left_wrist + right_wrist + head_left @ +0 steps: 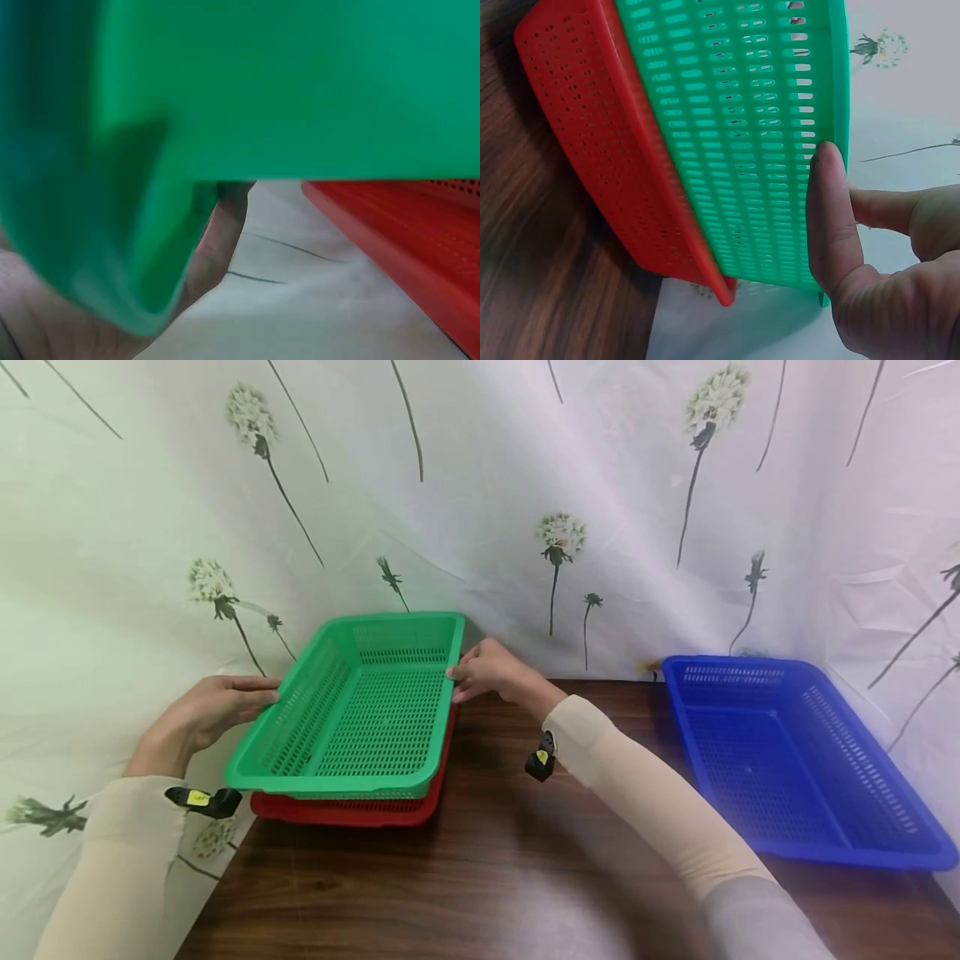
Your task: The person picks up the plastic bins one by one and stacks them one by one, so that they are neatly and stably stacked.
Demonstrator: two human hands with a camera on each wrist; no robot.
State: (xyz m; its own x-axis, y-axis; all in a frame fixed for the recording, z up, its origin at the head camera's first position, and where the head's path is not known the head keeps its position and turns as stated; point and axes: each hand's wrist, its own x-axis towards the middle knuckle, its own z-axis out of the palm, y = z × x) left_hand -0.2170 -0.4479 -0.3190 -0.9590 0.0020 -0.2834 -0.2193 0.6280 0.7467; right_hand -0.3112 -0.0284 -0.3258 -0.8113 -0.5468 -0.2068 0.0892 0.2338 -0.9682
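A green plastic basket (390, 718) with slotted walls sits over a red basket (341, 811), its lower part inside it and its rim raised above the red rim. On the left side my left hand (213, 710) grips the green rim; in the left wrist view the green wall (300, 90) covers most of that hand. My right hand (491, 670) pinches the opposite rim, thumb on top. Fingers (832, 210) press against the outer slotted wall in the right wrist view. Nothing lies inside the green basket.
A blue basket (765, 777) stands at the right on the dark wooden table (480, 877). Behind and to the left hangs a white curtain (480, 510) printed with dandelions, close to the baskets' far side.
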